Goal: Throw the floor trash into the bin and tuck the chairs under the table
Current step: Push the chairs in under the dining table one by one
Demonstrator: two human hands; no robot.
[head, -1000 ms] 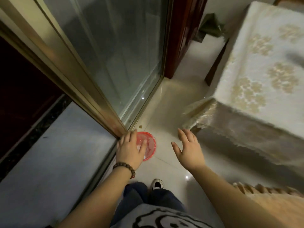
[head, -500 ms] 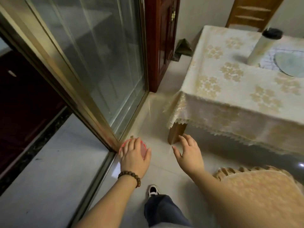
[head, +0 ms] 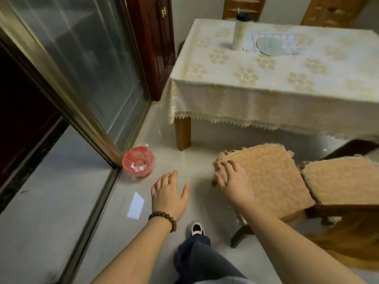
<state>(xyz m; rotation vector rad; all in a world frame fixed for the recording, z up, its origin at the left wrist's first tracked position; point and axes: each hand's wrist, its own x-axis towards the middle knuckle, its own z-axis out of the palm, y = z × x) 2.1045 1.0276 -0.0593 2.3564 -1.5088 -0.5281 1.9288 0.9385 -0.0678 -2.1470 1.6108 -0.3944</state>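
Note:
A small red mesh bin (head: pixel 138 162) stands on the floor against the glass door's corner, with pale crumpled trash inside. My left hand (head: pixel 168 194) hovers open and empty to the right of the bin, apart from it. My right hand (head: pixel 233 182) rests with spread fingers on the front left corner of a chair's orange cushion (head: pixel 264 177). A second cushioned chair (head: pixel 344 181) stands to its right. Both chairs are pulled out from the table (head: pixel 266 93), which wears a cream lace cloth.
A sliding glass door (head: pixel 82 68) with a metal frame runs along the left. A dark red cabinet (head: pixel 153 42) stands behind it. On the table are a white bottle (head: pixel 239 33) and a round plate (head: pixel 268 46). Two more wooden chairs stand beyond the table. My shoe (head: pixel 196 228) is below.
My left hand has lifted off the red bin, which now stands uncovered with trash inside. The view has pulled back and turned right, and my right hand has landed on the chair cushion.

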